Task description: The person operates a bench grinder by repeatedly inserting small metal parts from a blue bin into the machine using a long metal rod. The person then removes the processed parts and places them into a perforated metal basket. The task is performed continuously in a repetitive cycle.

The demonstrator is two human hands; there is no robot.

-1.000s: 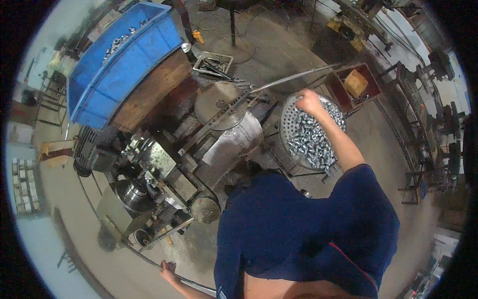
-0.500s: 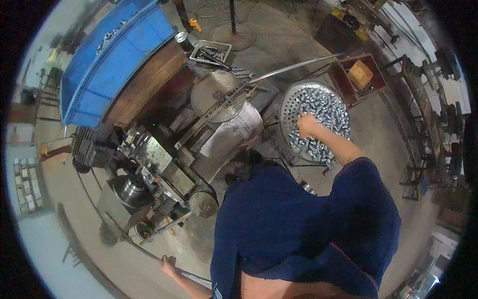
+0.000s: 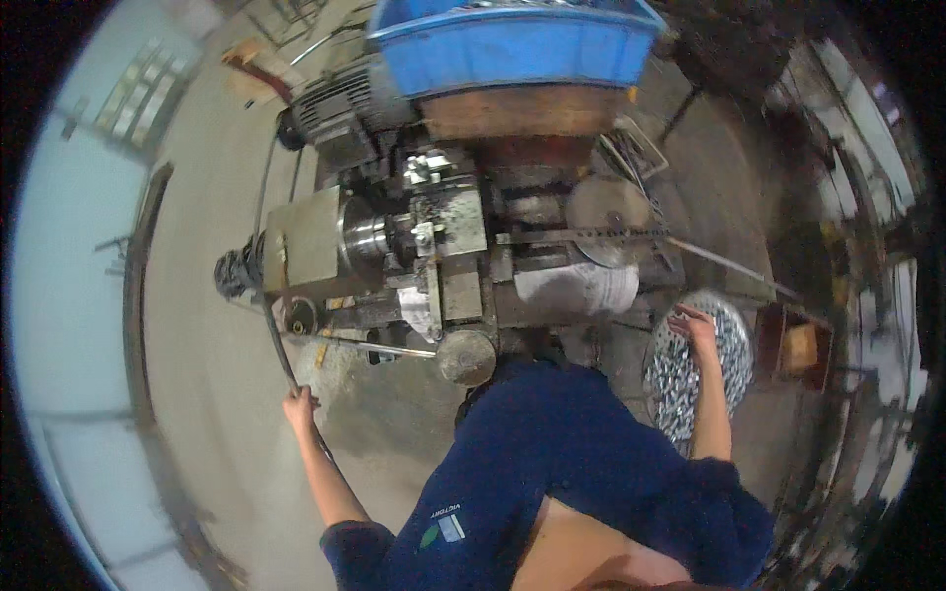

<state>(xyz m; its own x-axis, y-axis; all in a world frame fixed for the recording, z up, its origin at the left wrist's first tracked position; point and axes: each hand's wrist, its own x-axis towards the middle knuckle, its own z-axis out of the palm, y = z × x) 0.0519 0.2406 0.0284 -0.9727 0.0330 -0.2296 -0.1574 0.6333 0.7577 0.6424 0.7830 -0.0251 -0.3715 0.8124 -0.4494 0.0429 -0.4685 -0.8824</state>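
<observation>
Small metal parts (image 3: 682, 389): loose heap in the round perforated tray (image 3: 724, 303), person's right side, parts spread over most of it
Right hand (image 3: 696, 325) is over the tray's upper-left area, fingers bent and pointing left; can't tell if anything is pinched in it or if it touches the heap
Left hand (image 3: 301, 404) is well apart from the tray, far side of the machine, closed around a long dark rod (image 3: 282, 355); rod runs up past the grey housing (image 3: 305, 241) and down beside the left forearm
Red-brown box (image 3: 778, 325) just right of the tray, tan block (image 3: 801, 347) inside
Between the hands: machine with a shiny cylindrical chuck (image 3: 363, 236) beside the housing, metal slide block (image 3: 460, 222) right of that, small round disc (image 3: 465, 357) at the near end
Flat bar with a row of holes (image 3: 542, 237) runs right from the machine, across a bigger disc (image 3: 596, 204); pale printed sack (image 3: 581, 288) hangs just below it
Finned motor (image 3: 345, 103) behind the housing
Blue bin (image 3: 522, 54) at the back, on a wooden board (image 3: 522, 110), shiny contents partly visible
Person's navy shirt (image 3: 552, 424) fills the lower middle
Picture is blurred, fine detail on the parts unreadable
</observation>
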